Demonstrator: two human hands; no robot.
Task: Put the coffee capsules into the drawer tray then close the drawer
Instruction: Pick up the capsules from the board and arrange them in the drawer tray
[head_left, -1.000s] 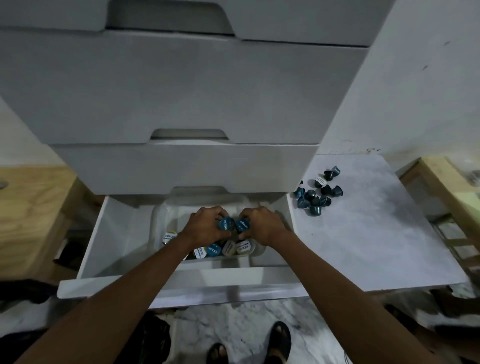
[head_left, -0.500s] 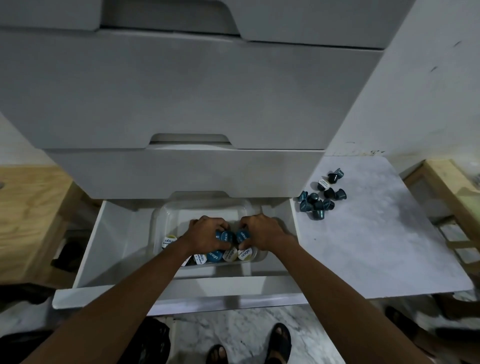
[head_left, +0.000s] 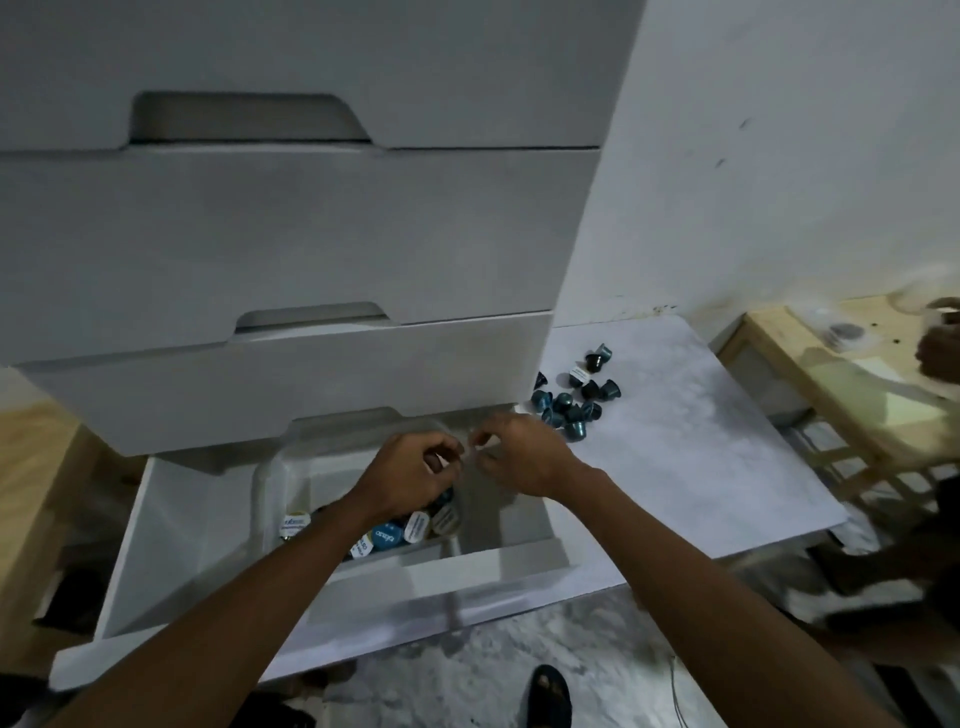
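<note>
The bottom drawer (head_left: 415, 590) of the white cabinet stands pulled out. Inside it sits a translucent plastic tray (head_left: 270, 483) holding several blue and white-lidded coffee capsules (head_left: 410, 530) at its near end. My left hand (head_left: 410, 473) and my right hand (head_left: 519, 457) hover close together just above the tray, fingers loosely curled and apart, and I see no capsule in either. A pile of several dark blue capsules (head_left: 576, 400) lies on the white marble-look table (head_left: 675, 441) just right of the drawer. My left forearm hides part of the tray.
Closed drawers (head_left: 291, 249) overhang the open one. A wooden stool (head_left: 831, 374) stands at the right with another person's hand (head_left: 940, 343) over it. Wooden furniture (head_left: 31, 493) is at the left. A sandalled foot (head_left: 550, 696) rests on the marble floor below the drawer.
Both hands held a blue capsule down among the capsules in the tray; now they have lifted and the capsules are out of their fingers. The view has swung left and up.
</note>
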